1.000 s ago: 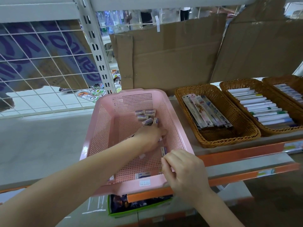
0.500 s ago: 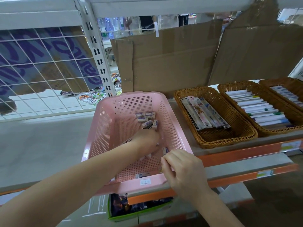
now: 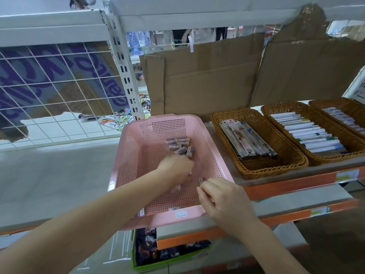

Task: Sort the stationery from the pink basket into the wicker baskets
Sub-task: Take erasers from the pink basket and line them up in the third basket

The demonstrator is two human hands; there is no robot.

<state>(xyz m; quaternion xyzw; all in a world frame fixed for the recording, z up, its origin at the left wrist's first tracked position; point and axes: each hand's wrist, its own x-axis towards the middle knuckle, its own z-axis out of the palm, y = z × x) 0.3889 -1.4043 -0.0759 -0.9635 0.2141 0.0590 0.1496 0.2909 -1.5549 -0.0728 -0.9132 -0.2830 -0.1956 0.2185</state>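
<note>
Left hand [image 3: 175, 167] reaches into the pink basket [image 3: 213, 155], fingers curled over small erasers [image 3: 180, 145] at 12 o'clock; grip unclear. Right hand [image 3: 223, 196] pinches one eraser [image 3: 201, 180]. Wicker baskets [image 3: 276, 165] at 3 o'clock; cardboard [image 3: 207, 76] behind.

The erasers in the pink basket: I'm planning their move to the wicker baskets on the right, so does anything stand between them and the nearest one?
Only the pink basket's own right wall, which the erasers must be lifted over. Beyond it, bare shelf leads to the nearest wicker basket, which is open-topped and already holds packaged pens. Neither hand blocks that path.
</note>
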